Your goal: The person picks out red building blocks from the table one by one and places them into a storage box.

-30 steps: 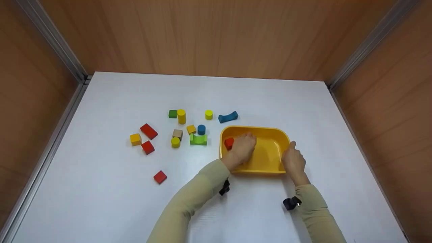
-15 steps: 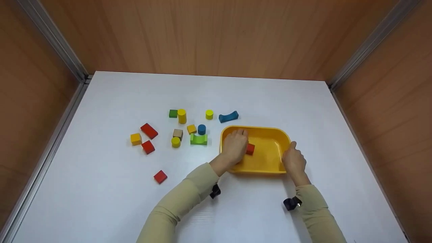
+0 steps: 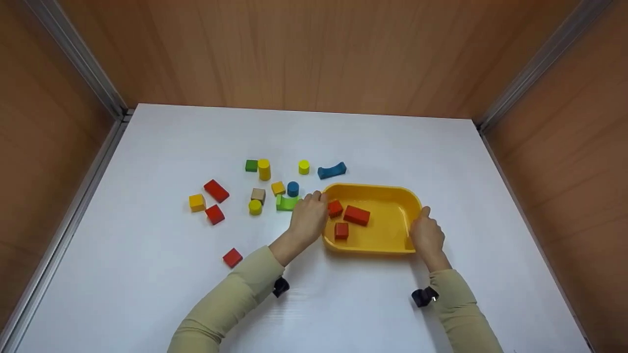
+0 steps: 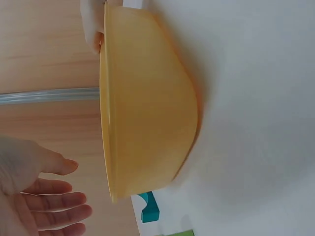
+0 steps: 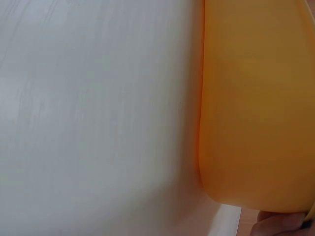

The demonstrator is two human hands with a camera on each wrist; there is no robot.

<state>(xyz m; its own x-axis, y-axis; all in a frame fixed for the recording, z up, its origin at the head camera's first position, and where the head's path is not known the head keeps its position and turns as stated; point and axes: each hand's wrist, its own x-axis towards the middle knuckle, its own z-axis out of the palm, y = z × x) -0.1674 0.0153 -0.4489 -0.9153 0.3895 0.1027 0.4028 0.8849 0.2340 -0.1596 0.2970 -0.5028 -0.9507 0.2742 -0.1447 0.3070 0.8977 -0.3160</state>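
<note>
A yellow plastic tray stands on the table, holding a red rectangular block and two red cubes, one near the left wall and one cube closer to the front. My right hand grips the tray's right rim; in the right wrist view only a few fingers show at the rim. My left hand is beside the tray's left rim, partly covering a light green arch block. In the left wrist view its fingers are spread apart, with nothing in them.
Left of the tray lie several blocks: a red rectangle, a red cube, an orange cube, a yellow cylinder and a blue cylinder. A blue arch block lies behind the tray. One red block sits nearer the front.
My left hand has come out of the tray and moved left past its rim, leaving the red blocks in view inside. My right hand has stayed on the rim.
</note>
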